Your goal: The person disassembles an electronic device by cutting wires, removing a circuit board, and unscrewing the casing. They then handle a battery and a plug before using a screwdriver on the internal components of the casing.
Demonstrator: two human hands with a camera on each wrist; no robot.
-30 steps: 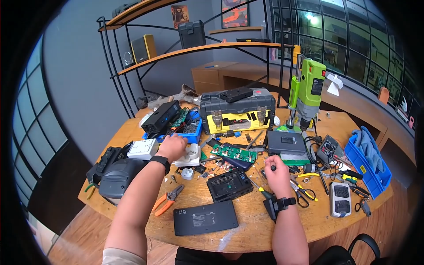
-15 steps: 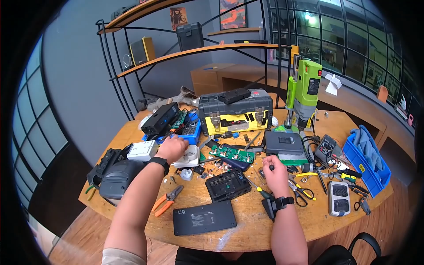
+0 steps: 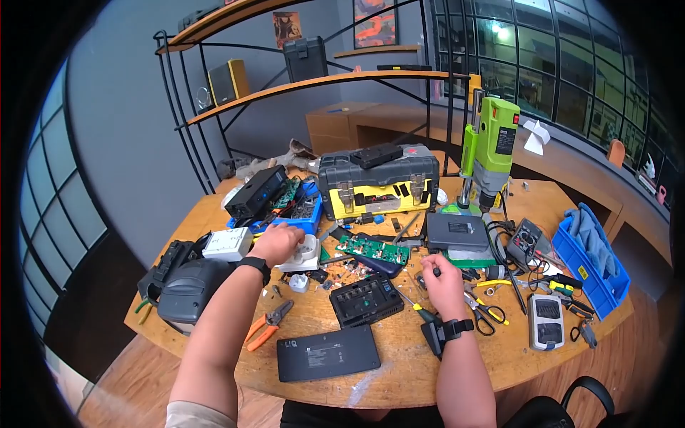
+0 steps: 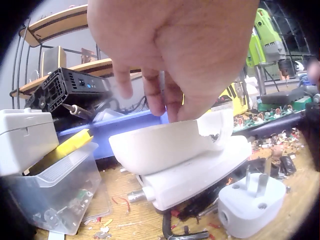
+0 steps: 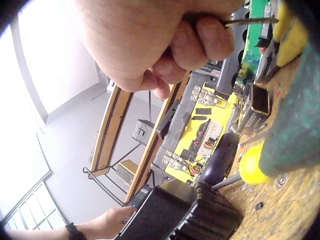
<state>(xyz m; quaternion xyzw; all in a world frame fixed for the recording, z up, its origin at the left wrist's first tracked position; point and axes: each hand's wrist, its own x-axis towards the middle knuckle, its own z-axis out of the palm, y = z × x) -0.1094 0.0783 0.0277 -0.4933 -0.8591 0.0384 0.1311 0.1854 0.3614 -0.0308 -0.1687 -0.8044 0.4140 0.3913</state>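
In the left wrist view, the thumb and fingers of my left hand [image 3: 278,244] come together at the upper rim of a white socket adapter [image 4: 160,145]; the fingertips are hidden behind its edge. The adapter sits tilted on a white base [image 4: 200,175]. Near it lies a white plug [image 4: 252,205] with its pins up. My right hand [image 3: 444,284] is curled around a small screwdriver [image 5: 250,21], whose thin metal shaft sticks out from the fist and whose dark end [image 3: 438,271] shows at the thumb side. Below the right hand stretches a yellow-and-green screwdriver [image 3: 414,307].
A blue tray of parts [image 3: 307,222] stands behind my left hand. Between the hands lie a green circuit board [image 3: 374,250] and a black charger housing [image 3: 364,298]. Orange-handled wire strippers [image 3: 270,326], a black panel [image 3: 328,353] and scissors [image 3: 485,314] lie nearer. A green drill [image 3: 497,143] stands back right.
The view has shifted slightly, moving the whole scene a little left in the picture. Both hands keep their places on the table, the left at the white adapter, the right holding the screwdriver.
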